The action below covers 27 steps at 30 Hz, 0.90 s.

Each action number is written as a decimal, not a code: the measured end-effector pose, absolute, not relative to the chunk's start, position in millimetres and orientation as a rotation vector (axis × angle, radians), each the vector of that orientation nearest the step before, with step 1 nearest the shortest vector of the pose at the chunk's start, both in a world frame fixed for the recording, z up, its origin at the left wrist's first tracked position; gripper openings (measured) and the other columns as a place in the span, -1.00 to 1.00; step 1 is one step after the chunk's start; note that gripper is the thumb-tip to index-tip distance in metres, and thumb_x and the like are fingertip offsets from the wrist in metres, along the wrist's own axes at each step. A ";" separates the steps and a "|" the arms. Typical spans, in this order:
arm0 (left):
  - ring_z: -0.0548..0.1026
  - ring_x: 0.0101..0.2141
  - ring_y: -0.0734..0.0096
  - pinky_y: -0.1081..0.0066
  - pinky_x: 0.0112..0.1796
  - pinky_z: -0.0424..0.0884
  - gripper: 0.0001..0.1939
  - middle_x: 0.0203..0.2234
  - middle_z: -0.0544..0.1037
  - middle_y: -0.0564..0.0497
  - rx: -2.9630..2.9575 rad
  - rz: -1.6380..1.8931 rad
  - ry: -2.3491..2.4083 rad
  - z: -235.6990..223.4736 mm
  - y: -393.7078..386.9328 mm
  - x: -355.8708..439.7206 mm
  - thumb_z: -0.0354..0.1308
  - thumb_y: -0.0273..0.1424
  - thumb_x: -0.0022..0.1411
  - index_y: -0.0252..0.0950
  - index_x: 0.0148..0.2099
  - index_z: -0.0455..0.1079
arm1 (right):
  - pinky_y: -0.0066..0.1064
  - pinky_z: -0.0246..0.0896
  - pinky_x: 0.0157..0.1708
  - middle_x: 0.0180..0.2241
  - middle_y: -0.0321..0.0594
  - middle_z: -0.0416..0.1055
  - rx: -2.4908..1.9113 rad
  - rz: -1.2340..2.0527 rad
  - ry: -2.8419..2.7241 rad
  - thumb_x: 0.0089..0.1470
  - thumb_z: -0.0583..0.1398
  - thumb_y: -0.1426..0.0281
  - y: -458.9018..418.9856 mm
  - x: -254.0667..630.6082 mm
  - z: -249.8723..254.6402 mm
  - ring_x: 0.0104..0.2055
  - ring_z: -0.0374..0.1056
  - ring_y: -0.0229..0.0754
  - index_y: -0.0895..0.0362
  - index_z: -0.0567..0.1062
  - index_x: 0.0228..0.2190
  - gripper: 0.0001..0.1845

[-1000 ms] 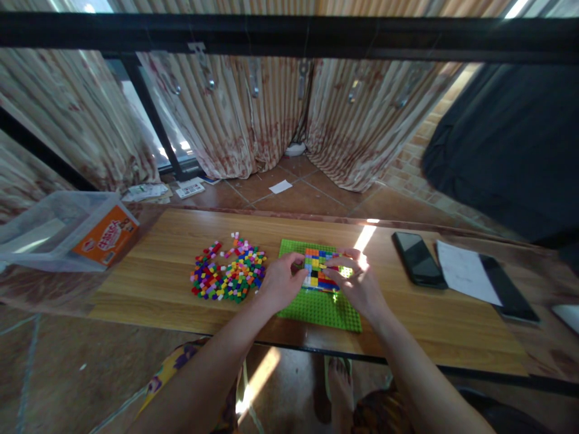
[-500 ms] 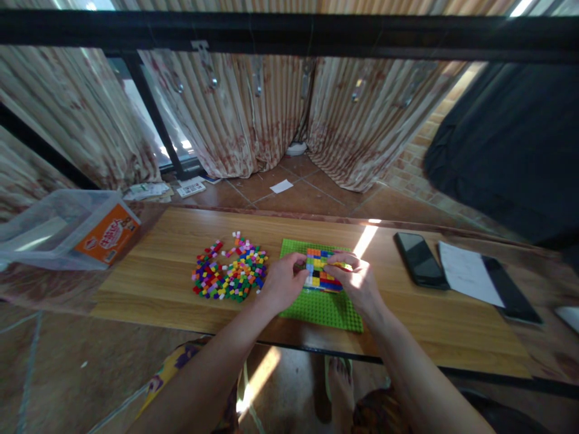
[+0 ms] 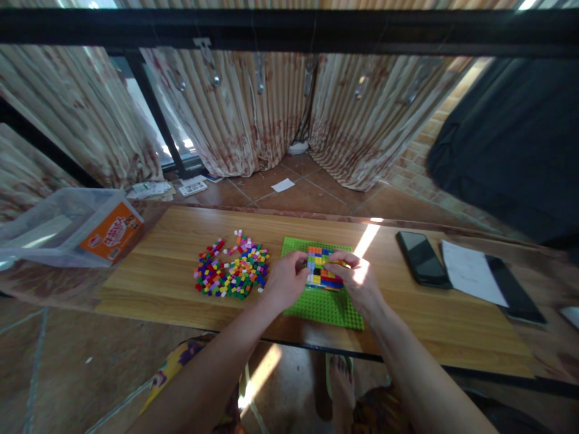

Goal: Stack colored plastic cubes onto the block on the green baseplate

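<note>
1. Wood table (image 3: 154,271) lies beneath your hands.
2. Joined bricks (image 3: 317,272) sit between them on a plate (image 3: 323,307).
3. Left hand (image 3: 284,281) curls at their edge, grip unclear: brace lightly.
4. Right hand (image 3: 359,282) is narrow above them, hold unclear: press squarely.

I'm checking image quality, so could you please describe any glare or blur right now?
Head view: a sunlight streak on the table and a bright patch on the right hand; head view: the assembled bricks look soft in fine detail.
</note>
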<state>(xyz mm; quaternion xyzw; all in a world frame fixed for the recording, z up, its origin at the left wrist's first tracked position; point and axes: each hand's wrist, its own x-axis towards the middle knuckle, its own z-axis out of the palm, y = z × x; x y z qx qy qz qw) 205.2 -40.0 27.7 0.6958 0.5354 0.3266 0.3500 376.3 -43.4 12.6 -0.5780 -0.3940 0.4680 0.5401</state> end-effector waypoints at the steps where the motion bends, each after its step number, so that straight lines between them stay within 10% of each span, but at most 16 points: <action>1: 0.54 -0.28 0.35 0.34 -0.17 0.47 -0.74 -0.25 0.59 -0.07 1.803 0.845 1.382 27.7 -40.0 205.2 0.12 -0.53 0.14 -0.35 -0.09 0.43 | -0.33 0.35 -0.33 -0.11 -0.17 0.41 -1.375 1.115 -0.935 -0.40 0.39 0.33 -43.5 376.3 12.4 -0.29 0.38 -0.18 0.14 0.53 -0.52 -0.73; 27: 0.55 -0.27 0.37 0.36 -0.18 0.48 -0.78 -0.26 0.61 -0.05 1.802 0.854 1.331 21.9 -39.8 201.6 0.11 -0.50 0.16 -0.33 -0.12 0.44 | -0.36 0.34 -0.46 -0.42 -0.29 0.45 -1.357 1.180 -0.938 -0.44 0.42 0.26 -45.1 374.0 18.2 -0.46 0.36 -0.24 0.13 0.47 -0.46 -0.59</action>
